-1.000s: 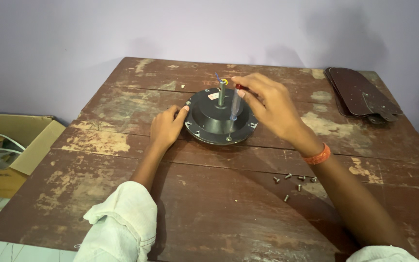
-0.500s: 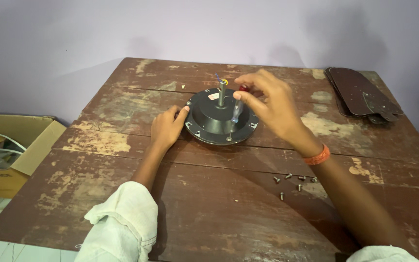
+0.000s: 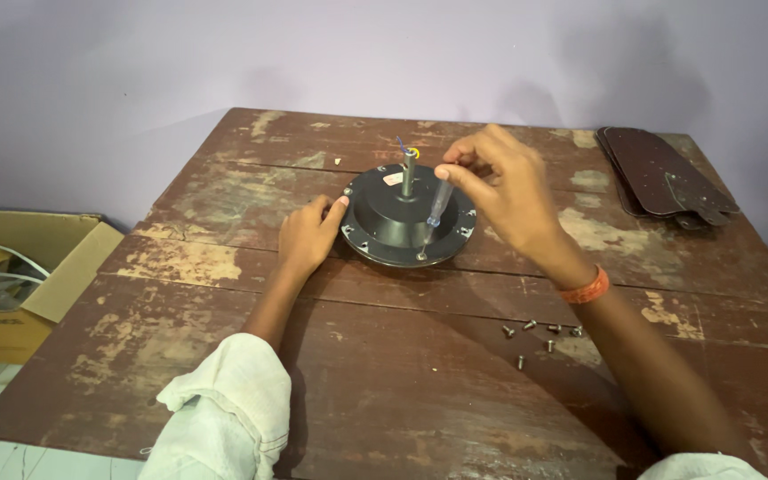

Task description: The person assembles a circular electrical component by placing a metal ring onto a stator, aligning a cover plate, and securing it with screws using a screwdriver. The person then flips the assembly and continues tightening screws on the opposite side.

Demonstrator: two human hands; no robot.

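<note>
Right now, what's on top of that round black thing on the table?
A metal shaft sticks up from the middle of the round black motor housing. The right hand holds a screwdriver upright on its rim. The screw under the tip is hidden.

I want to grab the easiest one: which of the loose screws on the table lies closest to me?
The lone screw lying nearer the front edge, below the row of other screws beside the right forearm.

Round dark motor housing flat mid-table, shaft up; clear-handled screwdriver vertical at rim.
</note>
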